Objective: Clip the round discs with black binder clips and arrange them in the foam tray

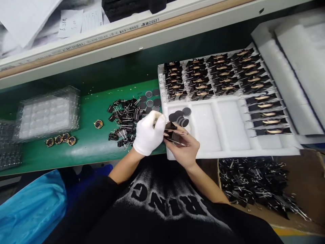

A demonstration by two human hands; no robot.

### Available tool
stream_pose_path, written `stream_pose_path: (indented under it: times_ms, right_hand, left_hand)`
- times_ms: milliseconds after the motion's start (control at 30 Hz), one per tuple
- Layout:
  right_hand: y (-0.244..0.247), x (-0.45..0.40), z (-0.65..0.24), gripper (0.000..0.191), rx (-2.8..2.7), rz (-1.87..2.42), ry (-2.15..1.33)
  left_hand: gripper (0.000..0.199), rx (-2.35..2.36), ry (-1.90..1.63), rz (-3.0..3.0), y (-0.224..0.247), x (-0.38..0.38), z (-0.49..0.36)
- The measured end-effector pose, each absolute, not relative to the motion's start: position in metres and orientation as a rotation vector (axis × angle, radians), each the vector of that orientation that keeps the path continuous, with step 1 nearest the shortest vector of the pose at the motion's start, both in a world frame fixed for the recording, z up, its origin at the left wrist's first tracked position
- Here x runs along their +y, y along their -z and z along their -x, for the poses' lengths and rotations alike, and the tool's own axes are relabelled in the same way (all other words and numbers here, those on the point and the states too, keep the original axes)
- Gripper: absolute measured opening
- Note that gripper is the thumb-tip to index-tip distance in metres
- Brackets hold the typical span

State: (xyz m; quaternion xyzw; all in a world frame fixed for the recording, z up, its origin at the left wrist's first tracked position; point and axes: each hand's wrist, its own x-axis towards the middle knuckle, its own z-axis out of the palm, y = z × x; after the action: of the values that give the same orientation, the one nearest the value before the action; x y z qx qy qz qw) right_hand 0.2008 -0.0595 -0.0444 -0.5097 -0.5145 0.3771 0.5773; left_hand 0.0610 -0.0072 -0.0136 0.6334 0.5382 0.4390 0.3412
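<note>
Down at the near edge of the green bench, both hands meet over one small black binder clip (170, 130). Left hand (148, 134), in a soft white cloth glove, curls its fingers onto the clip's left side; bare right hand (184, 149) pinches it from below, thin wire handles poking out past the fingertips. So the clip sits squeezed between the two, just above the white foam tray's (223, 149) near corner. Right of the wrists, a cardboard box (304, 189) brims with tangled clips. Left of the glove, a loose heap of clips (124, 118) on the mat. Just beyond the hands, flat dark round discs (180, 118) lie in a tray pocket. Farther back, neat rows of clipped pieces (215, 76) fill the tray.
</note>
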Motion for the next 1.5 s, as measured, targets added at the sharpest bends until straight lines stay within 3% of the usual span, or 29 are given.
stream_pose_path:
  times_ms: [200, 367, 467, 700, 900, 1100, 1267, 1500]
  right_hand:
    - [0.054, -0.066, -0.201, 0.032, -1.398, 1.167, -0.430]
    - [0.052, -0.064, -0.208, 0.036, -1.481, 1.162, -0.269]
    - [0.050, -0.064, -0.211, 0.028, -1.476, 1.256, -0.282]
    - [0.053, -0.061, -0.195, 0.021, -1.269, 1.249, -0.347]
    - [0.062, -0.053, -0.185, 0.033, -0.956, 1.225, -0.772]
    - [0.052, -0.049, -0.188, 0.043, -0.967, 1.189, -0.735]
    - [0.050, -0.050, -0.188, 0.051, -0.813, 1.283, -0.773]
    - [0.056, -0.048, -0.187, 0.043, -0.829, 1.125, -0.723]
  left_hand:
    - [0.040, 1.346, -1.271, -1.537, -0.003, -0.007, -0.081]
    - [0.038, 1.248, -1.391, -1.480, -0.007, -0.004, -0.089]
    - [0.038, 1.201, -1.404, -1.464, -0.010, -0.002, -0.092]
    - [0.062, 1.055, -1.563, -1.183, -0.004, 0.023, -0.092]
    - [0.077, 0.976, -1.423, -1.190, 0.010, 0.056, -0.093]
    - [0.089, 1.003, -1.313, -1.239, 0.014, 0.046, -0.098]
    - [0.092, 0.929, -1.269, -1.135, 0.011, 0.028, -0.094]
    - [0.075, 0.994, -1.274, -0.997, 0.007, 0.029, -0.093]
